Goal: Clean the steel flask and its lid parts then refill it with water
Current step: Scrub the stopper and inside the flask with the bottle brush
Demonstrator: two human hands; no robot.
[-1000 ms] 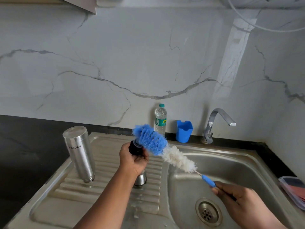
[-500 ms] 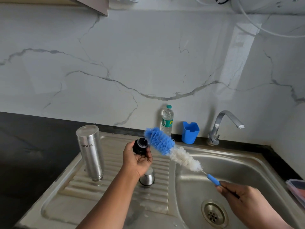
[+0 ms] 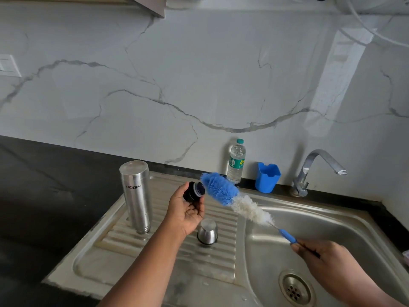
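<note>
The dark worktop (image 3: 55,185) occupies the left side and carries a steel sink unit with a ribbed draining board (image 3: 155,240). The steel flask (image 3: 136,196) stands inverted on the left part of the draining board, mouth down, with its lettering upside down. To its right, the left hand (image 3: 187,212) is raised above the board, palm up, fingers and thumb curled round the black stopper (image 3: 194,192). The stopper's threaded end faces right, towards the brush. The steel cap (image 3: 207,231) sits mouth down on the board, just below and right of this hand. The bottle brush (image 3: 234,200) runs diagonally, its blue bristle tip just beside the stopper; contact cannot be determined. White bristles follow, then a wire stem and a blue handle. The right hand (image 3: 321,260) grips the handle end over the sink basin (image 3: 332,229), fingers closed round it. Behind, against the marble wall, stand a plastic water bottle (image 3: 236,161), a blue holder (image 3: 267,177) and the tap (image 3: 314,169). The drain (image 3: 294,289) lies at the basin bottom.
</note>
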